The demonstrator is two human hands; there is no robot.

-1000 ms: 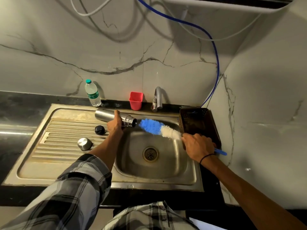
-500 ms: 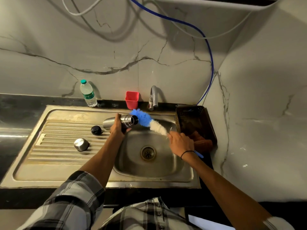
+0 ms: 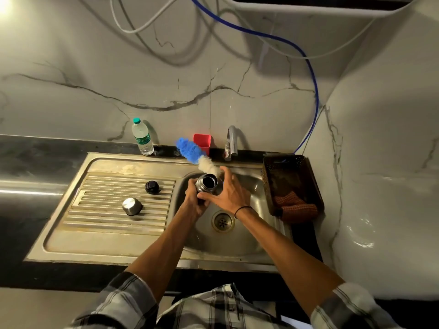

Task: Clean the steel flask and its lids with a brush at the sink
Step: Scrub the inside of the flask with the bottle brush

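the steel flask (image 3: 206,184) is held upright over the sink basin (image 3: 240,236), its open dark mouth facing the camera. the left hand (image 3: 193,200) grips the flask's body from below, fingers curled round it. the right hand (image 3: 231,189) is at the flask's right side with its thumb against the body and fingers spread; the brush (image 3: 193,155) sticks up behind it, blue tip toward the wall, white bristles just behind the flask's mouth, and i cannot tell whether that hand is clamped on the brush handle. on the ribbed drainboard (image 3: 107,217) to the left lie the black lid (image 3: 152,186) and the steel cap (image 3: 131,206), apart from each other. a dark basket (image 3: 313,186) sits right of the basin.
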